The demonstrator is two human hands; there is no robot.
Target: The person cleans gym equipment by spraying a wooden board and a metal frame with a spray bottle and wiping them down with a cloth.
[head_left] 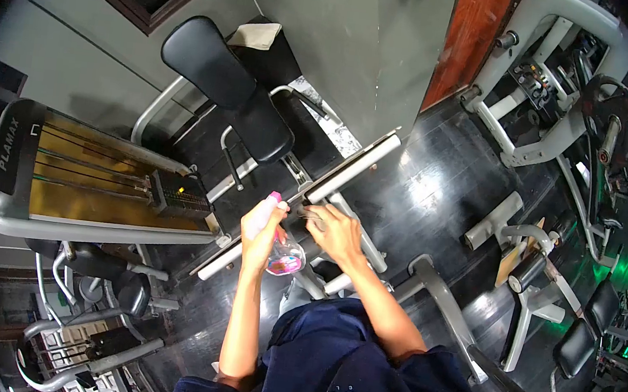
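My left hand (260, 228) is wrapped round the neck of a clear spray bottle (286, 261) with a pink nozzle and a pink and blue label. Just right of it, my right hand (333, 233) has its fingers curled over something dark and small that I cannot make out, beside a white padded bar. Both hands are in front of a leg press-like machine with a black seat (261, 128) and black backrest (209, 60).
A beige cloth (255, 35) lies on a black surface behind the backrest. The PLAMAX weight stack housing (12, 162) stands at the left. Grey-framed machines (563, 151) stand at the right, with a black bench pad (575, 348) lower down.
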